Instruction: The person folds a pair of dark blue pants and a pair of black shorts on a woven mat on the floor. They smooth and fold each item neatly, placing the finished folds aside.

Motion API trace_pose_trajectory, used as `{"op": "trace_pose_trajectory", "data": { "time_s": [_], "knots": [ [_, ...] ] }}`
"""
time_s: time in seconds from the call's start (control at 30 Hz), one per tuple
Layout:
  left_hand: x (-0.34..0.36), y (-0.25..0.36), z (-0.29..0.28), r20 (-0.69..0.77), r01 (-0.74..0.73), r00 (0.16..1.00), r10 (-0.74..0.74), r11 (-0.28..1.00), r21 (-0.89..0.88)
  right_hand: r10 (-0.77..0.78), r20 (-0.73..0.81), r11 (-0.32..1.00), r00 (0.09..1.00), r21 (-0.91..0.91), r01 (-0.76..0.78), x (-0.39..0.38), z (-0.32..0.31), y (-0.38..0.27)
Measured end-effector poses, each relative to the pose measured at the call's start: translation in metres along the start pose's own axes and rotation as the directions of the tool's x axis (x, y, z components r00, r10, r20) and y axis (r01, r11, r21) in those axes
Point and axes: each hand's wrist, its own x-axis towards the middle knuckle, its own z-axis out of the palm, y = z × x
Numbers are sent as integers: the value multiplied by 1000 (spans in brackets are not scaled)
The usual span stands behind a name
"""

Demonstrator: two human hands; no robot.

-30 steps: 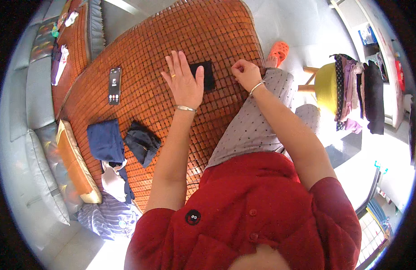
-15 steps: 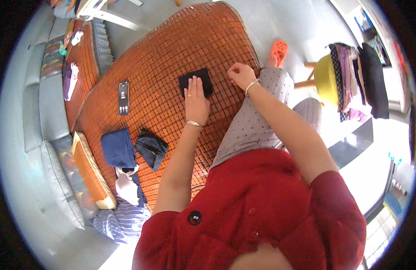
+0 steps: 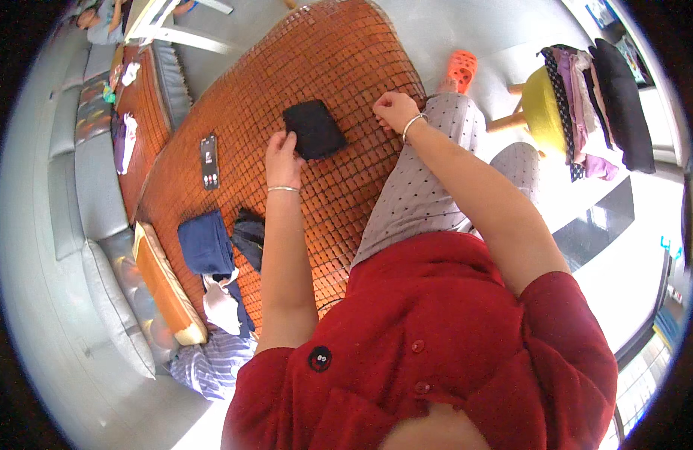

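A small black folded cloth [image 3: 315, 129] lies flat on the brown tiled mat. At its left edge is my left hand [image 3: 283, 156], thumb and fingers closed on the rim of the fabric. My right hand [image 3: 396, 111] hovers or rests just right of the cloth, beside my bent leg, with its fingers curled in and nothing visible in them. Left of my forearm sit a navy folded garment [image 3: 205, 241] and a dark folded garment [image 3: 248, 238], the latter partly hidden by my arm.
A black phone [image 3: 210, 161] lies on the mat at left. Beyond the navy garment are a white cloth [image 3: 222, 304], a striped cloth [image 3: 209, 367] and an orange cushion [image 3: 166, 289]. Several garments hang over a yellow chair [image 3: 543, 120] at right. Another person [image 3: 105, 28] is at the far left.
My left hand has gone from lying flat on the black cloth to gripping its left edge. The right hand stays curled in nearly the same spot. The view has shifted slightly.
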Motion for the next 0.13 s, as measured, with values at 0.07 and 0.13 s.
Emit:
{"op": "trace_pose_trajectory", "data": {
  "time_s": [0.07, 0.13],
  "knots": [
    [5, -33, -17, 133, 248, 968, -211, 877, -411, -19, 20, 1000, 1000, 4, 19, -4, 2, -4],
    [7, -54, -21, 110, 307, 951, -288, 847, -434, 0, 68, 1000, 998, -6, 0, -4, 1, -5]
  ]
}}
